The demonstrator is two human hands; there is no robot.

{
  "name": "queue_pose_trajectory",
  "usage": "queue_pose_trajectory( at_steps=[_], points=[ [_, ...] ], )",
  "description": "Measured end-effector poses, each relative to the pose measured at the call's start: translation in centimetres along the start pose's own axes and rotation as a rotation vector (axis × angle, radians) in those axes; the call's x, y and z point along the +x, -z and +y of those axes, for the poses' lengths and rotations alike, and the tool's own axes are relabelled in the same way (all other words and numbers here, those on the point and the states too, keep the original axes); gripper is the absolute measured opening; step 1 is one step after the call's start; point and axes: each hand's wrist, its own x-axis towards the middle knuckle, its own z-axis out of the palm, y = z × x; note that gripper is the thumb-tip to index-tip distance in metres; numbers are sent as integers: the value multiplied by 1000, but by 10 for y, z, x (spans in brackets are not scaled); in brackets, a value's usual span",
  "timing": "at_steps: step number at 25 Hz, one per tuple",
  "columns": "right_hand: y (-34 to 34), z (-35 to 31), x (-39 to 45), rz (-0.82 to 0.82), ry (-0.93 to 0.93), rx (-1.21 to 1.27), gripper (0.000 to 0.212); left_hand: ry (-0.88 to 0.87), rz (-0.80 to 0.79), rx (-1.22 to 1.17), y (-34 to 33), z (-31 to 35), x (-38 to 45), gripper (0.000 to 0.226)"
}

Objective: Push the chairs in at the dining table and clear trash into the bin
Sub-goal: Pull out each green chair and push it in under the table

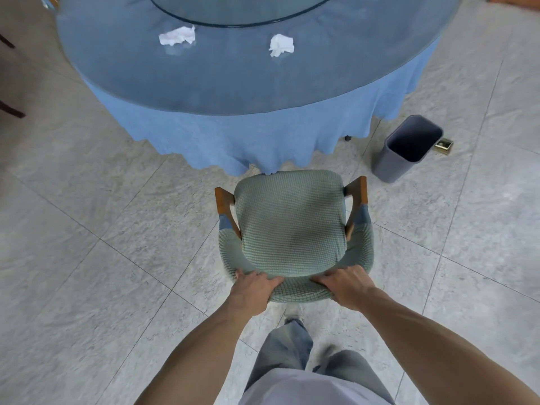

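Note:
A chair (289, 220) with a green knitted cover and wooden armrests stands in front of me, its seat front just short of the blue tablecloth's hem. My left hand (254, 287) and my right hand (346, 285) both grip the top of its curved backrest, fingers curled over the edge. The round dining table (233, 80) has a blue cloth under a glass top. Two crumpled white tissues lie on it, one at the left (177, 36) and one near the middle (281, 45). A grey bin (407, 149) stands open on the floor to the right of the chair.
A glass turntable (239, 13) sits at the table's centre. Dark wooden chair legs (11, 109) show at the left edge. A small gold object (443, 145) lies on the floor behind the bin. Grey tiled floor spreads around me, and my legs are below.

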Motion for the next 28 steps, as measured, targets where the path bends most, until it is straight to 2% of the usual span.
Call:
queue_pose_trajectory(
  at_steps=[2,4,6,8,11,15,19,22,28],
  points=[
    [6,6,-1,-82,-21,76,50,8,-115,-19,14,2,5,71],
    [13,20,-6,-146,-46,127,50,17,-302,-76,40,9,12,71],
    [19,40,-18,-159,-96,169,44,-3,-461,-94,67,22,25,72],
    [24,63,-34,-139,-169,217,42,-40,-528,-66,93,43,38,77],
    [26,107,-62,-134,-309,305,45,-87,-497,-137,137,86,57,66],
    [27,187,-101,-110,-464,413,45,-180,-284,-101,196,156,94,57],
    [26,281,-155,2,-583,469,44,-194,-171,-59,246,230,156,60],
    [25,350,-203,95,-685,506,41,-194,-140,-74,281,290,188,58],
    [7,448,-277,131,-846,581,38,-232,-116,-45,334,388,241,52]
  ],
)
